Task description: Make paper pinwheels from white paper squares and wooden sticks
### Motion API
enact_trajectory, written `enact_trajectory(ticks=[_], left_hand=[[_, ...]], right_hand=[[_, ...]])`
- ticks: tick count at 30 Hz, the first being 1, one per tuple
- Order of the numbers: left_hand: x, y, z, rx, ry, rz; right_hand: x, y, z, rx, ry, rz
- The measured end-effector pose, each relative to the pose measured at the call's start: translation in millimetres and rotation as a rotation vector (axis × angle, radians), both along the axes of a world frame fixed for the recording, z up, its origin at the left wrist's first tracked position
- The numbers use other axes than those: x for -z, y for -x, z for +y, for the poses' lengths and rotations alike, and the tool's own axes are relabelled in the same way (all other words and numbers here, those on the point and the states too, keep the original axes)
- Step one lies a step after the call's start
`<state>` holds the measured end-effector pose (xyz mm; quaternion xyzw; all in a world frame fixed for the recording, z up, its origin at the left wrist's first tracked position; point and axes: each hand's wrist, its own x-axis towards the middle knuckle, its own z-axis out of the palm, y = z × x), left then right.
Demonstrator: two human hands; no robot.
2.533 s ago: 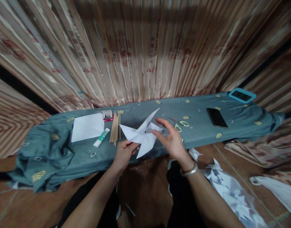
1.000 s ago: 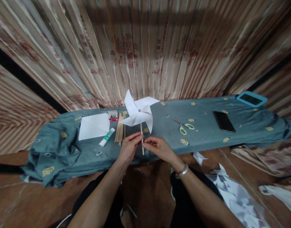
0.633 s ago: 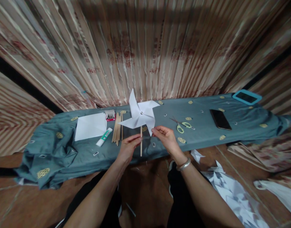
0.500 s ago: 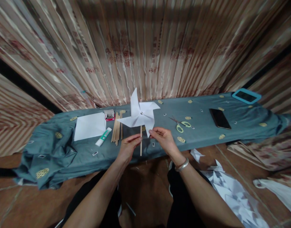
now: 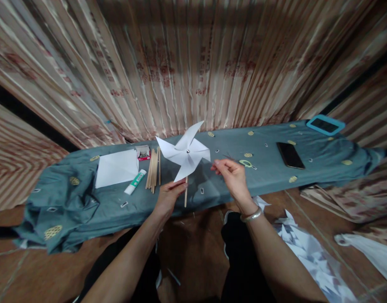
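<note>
My left hand pinches the thin wooden stick of a white paper pinwheel, holding it upright over the front of the teal-covered bench. The pinwheel's vanes fan out around a small metal pin at the centre. To the right of the vanes, my right hand hovers with curled fingers, just apart from the paper and holding nothing. A metal bangle sits on that wrist.
On the cloth lie a white paper sheet, a glue stick, a small red box, a bundle of wooden sticks, scissors partly behind my hand, a black phone and a blue-cased device. Paper scraps litter the floor.
The pinwheel went from lying flat on the cloth to upright on its stick. Its vanes have turned since half a second ago, and my right hand has drawn back to the right.
</note>
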<state>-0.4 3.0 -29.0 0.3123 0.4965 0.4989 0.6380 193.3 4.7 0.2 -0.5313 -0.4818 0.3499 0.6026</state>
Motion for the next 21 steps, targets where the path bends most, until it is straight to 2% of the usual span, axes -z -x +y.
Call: enact_trajectory(ticks=[1,3,9,13,21], left_hand=[[0.3,-0.1,-0.5,0.012,0.005,0.004],[0.8,-0.8,-1.9,0.043,0.009,0.012],[1.7,-4.1,-4.8,0.100,0.007,0.029],[3.6,-3.9,-2.4,0.074,-0.002,0.037],[4.4,-4.2,1.4,0.031,-0.012,0.027]], right_hand=[[2.9,-6.3,3.2,0.073,-0.023,-0.016],[8.2,-15.0,8.4,0.116,-0.052,-0.041],[12.6,-15.3,11.9,0.089,-0.008,-0.018],[11.7,-11.7,10.1,0.069,0.036,0.035],[8.3,5.4,1.7,-0.061,0.123,0.207]])
